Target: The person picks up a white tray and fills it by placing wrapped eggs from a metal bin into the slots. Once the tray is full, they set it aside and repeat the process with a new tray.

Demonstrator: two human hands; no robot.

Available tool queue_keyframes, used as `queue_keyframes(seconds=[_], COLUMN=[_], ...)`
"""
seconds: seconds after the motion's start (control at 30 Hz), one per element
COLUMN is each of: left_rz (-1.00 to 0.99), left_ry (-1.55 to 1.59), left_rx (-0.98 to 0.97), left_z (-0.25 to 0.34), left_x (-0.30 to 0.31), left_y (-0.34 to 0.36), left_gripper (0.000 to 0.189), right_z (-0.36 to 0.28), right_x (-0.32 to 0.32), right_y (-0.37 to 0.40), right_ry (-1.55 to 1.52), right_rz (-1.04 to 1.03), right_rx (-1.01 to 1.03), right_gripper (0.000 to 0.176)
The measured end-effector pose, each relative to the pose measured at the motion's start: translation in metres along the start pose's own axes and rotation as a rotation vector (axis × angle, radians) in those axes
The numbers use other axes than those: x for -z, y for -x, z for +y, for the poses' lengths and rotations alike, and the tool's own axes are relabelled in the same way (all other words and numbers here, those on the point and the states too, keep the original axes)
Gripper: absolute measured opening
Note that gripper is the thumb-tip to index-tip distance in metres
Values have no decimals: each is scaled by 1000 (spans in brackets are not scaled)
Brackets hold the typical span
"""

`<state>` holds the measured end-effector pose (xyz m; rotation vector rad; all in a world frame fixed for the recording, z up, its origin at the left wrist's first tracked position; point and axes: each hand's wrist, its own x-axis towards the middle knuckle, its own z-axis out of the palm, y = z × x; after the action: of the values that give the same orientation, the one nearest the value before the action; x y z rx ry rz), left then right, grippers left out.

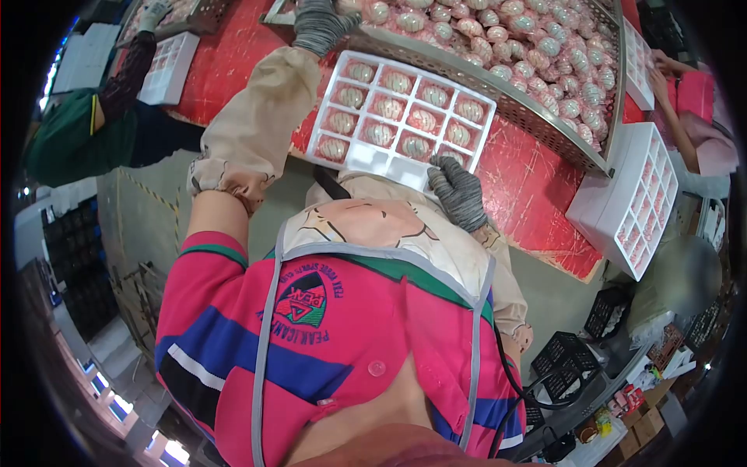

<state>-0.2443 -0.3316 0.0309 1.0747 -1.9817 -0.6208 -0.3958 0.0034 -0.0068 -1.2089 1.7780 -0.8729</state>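
A white compartment tray (372, 158) lies in front of me on the red table, tilted in view. Most of its cells hold round, clear-wrapped pieces (387, 107), pinkish with pale stripes; bare cells show along the near row. My right hand (457, 193), in a grey knit glove, grips the tray's near right edge with curled fingers. My left hand (323, 27), gloved alike, reaches forward to the near left side of a metal bin (529, 109) heaped with the same pieces. Its fingertips run toward the top of the frame, and whether they hold a piece is not visible.
Filled white trays (634, 198) stand stacked at the right table edge. Another white tray (167, 68) is at the left beside a co-worker's gloved hand (154, 14). A second person's hands (661, 74) are at the far right. Black crates (564, 362) sit on the right below.
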Motion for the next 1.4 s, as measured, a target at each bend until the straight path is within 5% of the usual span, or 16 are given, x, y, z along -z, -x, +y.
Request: queue_keyframes(seconds=[0.17,0.23,0.33,0.43,0.5,0.57,0.6,0.63,0.7,0.73,0.83,0.87,1.1,1.27,1.33,1.4], left_rz=[-163,-311,-581,-752,-577,-681,-451,-447,-408,-359,-465,-443,-1001,-817,-637,-544], left_ry=[1074,1465,1800,1304,876,1822,1663,1661,533,1145,1438,1042,799,893,1143,1310], left_rx=[201,220,227,134,-152,514,803,804,129,366,533,609,501,357,440,450], left_z=[20,18,6,-11,50,63,49,35,10,-4,-3,13,27,10,33,40], left_x=[28,29,14,4,0,-17,-20,-23,-29,-28,-12,-4,29,17,35,52], left_y=[-5,-13,0,41,100,140,160,173,195,207,207,197,174,191,190,188], left_gripper=[32,33,35,24,21,23,30,30,34,40,45,51,64,53,47,45], right_z=[-10,-13,-19,-23,-30,-32,-14,-8,-5,-6,-15,-5,-20,-16,-18,-9], right_x=[-9,-8,-4,0,2,1,-3,-7,-13,-16,-18,-20,-7,-11,-17,-16], right_y=[-13,-20,-27,-43,-52,-53,-57,-58,-59,-60,-66,-72,-60,-62,-58,-66], right_ry=[-78,81,-242,-680,-741,-880,-768,-770,-703,-704,-569,-485,-214,-381,-912,-954], right_rz=[-115,-123,-64,77,67,-96,-145,-149,-64,-27,-39,-96,-324,-306,-127,-13], right_rx=[10,173,69,206,243,32,-52,-53,-138,-137,-166,-142,-23,-191,-389,-490], right_gripper=[26,28,32,55,62,57,47,47,37,37,42,46,50,48,26,23])
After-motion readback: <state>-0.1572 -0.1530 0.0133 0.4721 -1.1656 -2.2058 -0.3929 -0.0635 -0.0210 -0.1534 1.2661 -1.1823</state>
